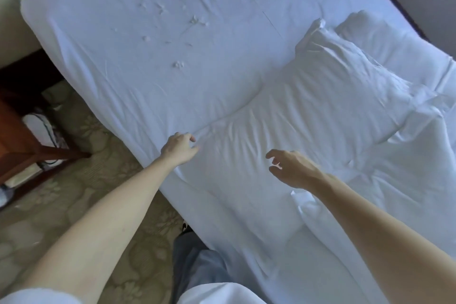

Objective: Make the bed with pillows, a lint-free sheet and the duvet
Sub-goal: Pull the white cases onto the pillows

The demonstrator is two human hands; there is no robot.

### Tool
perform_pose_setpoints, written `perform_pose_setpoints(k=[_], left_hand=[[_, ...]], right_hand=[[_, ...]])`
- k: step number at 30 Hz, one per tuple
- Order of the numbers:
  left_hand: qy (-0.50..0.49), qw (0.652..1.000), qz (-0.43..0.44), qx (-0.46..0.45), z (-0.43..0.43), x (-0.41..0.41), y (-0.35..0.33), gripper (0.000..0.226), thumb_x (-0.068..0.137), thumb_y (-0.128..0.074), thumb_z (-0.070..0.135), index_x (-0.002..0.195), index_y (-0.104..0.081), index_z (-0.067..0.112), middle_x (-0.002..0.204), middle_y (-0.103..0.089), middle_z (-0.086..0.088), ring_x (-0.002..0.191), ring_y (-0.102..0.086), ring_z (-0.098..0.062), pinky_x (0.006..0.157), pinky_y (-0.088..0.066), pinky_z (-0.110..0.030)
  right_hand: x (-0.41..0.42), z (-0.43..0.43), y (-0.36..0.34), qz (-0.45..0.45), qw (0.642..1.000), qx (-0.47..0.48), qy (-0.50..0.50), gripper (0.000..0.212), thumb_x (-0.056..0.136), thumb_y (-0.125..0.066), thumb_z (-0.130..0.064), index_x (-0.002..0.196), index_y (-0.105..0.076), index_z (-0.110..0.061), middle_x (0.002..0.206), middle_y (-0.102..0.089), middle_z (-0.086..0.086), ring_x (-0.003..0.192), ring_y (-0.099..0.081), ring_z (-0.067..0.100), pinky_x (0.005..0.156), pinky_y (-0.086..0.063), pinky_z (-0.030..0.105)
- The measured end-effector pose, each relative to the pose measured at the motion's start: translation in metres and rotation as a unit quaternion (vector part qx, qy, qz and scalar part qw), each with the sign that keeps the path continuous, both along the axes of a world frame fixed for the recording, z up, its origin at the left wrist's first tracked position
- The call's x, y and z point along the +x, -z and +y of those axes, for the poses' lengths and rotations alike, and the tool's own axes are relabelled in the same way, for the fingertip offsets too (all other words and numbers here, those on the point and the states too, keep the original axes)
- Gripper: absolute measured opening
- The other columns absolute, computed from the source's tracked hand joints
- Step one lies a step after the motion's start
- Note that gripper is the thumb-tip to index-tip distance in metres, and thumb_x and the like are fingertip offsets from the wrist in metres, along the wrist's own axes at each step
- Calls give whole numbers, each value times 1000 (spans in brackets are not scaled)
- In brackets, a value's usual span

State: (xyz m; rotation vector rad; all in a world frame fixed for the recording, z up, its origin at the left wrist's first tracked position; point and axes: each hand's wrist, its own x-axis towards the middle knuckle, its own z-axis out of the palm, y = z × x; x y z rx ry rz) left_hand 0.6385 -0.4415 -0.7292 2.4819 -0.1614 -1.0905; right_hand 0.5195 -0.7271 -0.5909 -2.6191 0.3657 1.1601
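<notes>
Both hands reached out over the near edge of the bed. The left hand lay at the corner of the nearest pillow, fingers curled with the thumb close to them. They touched the cloth there, but I could not tell whether they pinched it. The right hand hovered over the same pillow, fingers loosely bent and spread apart, holding nothing.

That pillow was white, creased in fine ridges, and lay slantwise across the near side of the bed. A second pillow lay against its far end toward the right edge, one corner sticking up, and a third pillow showed just behind it. The duvet was white and rumpled into soft folds, heaped along the right side under the right forearm.

The sheet covered the rest of the mattress out to the far left corner, fairly flat with some wrinkles. Small white tufts of lint were scattered over its far middle part.

Beside the near edge showed blue trouser legs, a patterned carpet and part of a wooden table.
</notes>
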Motion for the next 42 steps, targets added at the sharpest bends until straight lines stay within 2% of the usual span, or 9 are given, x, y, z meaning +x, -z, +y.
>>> perform_pose_setpoints(k=[6,13,21,25,29,32,35,38,42], left_hand=[[-32,999,27,-23,-30,18,29,61,98,-56,55,142,-51,14,142,-50,-14,134,-45,-34,103,-46,-45],[-57,994,80,-36,-73,57,43,73,95,-56,61,150,-44,14,151,-49,-12,142,-39,-34,113,-38,-43],[28,996,42,78,-101,79,61,59,92,-58,61,127,-65,14,136,-55,-15,130,-42,-37,102,-41,-39],[56,992,57,98,-106,85,65,39,92,-60,46,117,-68,17,130,-57,-14,124,-45,-36,94,-38,-38],[3,995,94,36,-102,91,57,24,91,-60,33,111,-55,19,112,-64,-2,113,-58,-29,92,-39,-37],[-44,993,103,-23,-96,93,44,20,89,-67,29,107,-65,20,100,-69,2,102,-65,-25,96,-49,-39],[-29,993,95,-63,-90,94,26,15,86,-74,30,97,-71,20,89,-69,3,91,-67,-20,81,-54,-34],[10,990,90,-105,-86,95,3,16,82,-79,37,82,-68,25,78,-67,7,74,-63,-13,62,-46,-27],[66,985,86,-135,-73,97,-25,15,81,-78,32,80,-66,24,80,-71,5,77,-67,-15,65,-50,-30]], right_hand=[[27,13,29,3,999,4,-40,51,103,-47,-29,153,-36,-32,143,-53,-4,133,-47,20,79,-39,31],[68,3,38,-20,999,5,-48,53,104,-47,-28,155,-33,-29,154,-45,-6,141,-38,19,91,-46,35],[108,-12,54,-20,999,25,-37,52,103,-47,-31,154,-36,-29,149,-48,-5,139,-41,19,94,-46,34],[124,-16,63,-24,999,28,-22,51,103,-47,-30,153,-38,-30,149,-49,-5,139,-42,19,95,-46,34],[134,-17,70,-38,999,18,-31,48,102,-45,-28,151,-41,-29,144,-53,-5,136,-45,19,90,-46,34],[144,-17,69,-64,998,3,-28,47,102,-46,-25,149,-43,-27,140,-56,-4,134,-46,20,89,-45,33],[158,-15,68,-95,994,-11,-43,45,101,-48,-22,145,-46,-24,133,-60,-2,129,-47,22,88,-44,34],[185,-18,70,-118,986,-15,-118,49,97,-54,-16,144,-46,-22,133,-59,1,130,-46,24,97,-40,35],[225,-17,69,-52,963,2,-263,62,92,-62,-22,150,-41,-27,149,-49,0,145,-34,23,116,-24,37]])
